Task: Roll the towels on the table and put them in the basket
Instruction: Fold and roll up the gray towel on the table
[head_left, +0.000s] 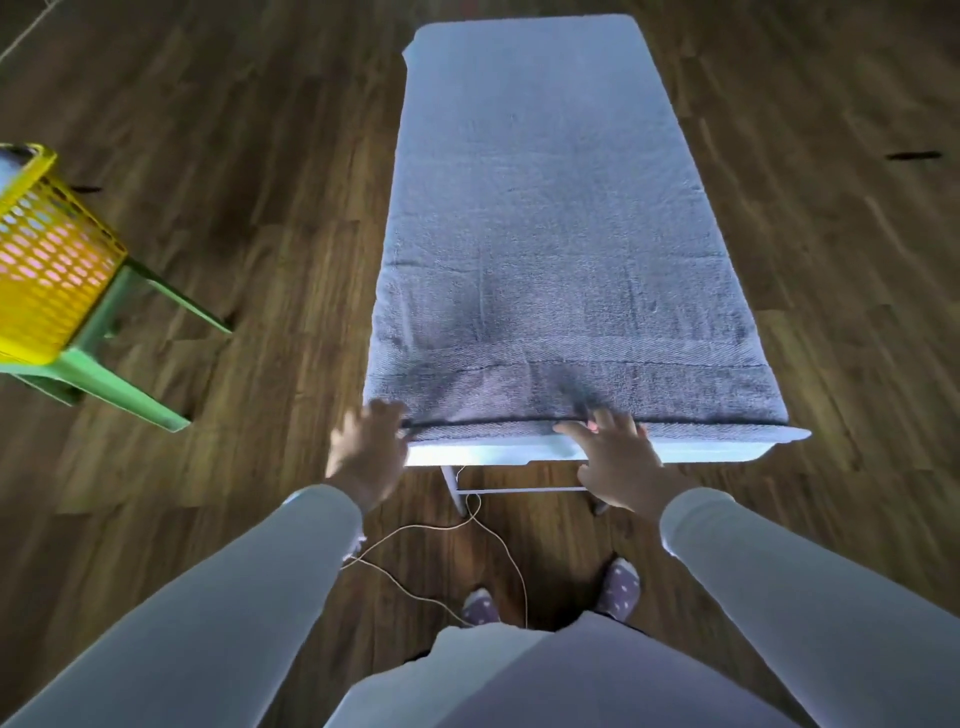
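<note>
Hands touch one towel (550, 234): right hand (618, 460) spread flat, left hand (366, 449) of unclear grip (one basket (47, 280) aside).

At nine o'clock the basket (47, 270) was cut by the view's edge and smeared; its contents could not be told. The towel (561, 234) hid nearly all the table (701, 452). The left hand (369, 447) was blurred, its grip unclear.

You have a green stool (104, 374) at your left on the wood floor (260, 156); a thin pale cord (415, 530) loops near your dotted socks (621, 584).
</note>
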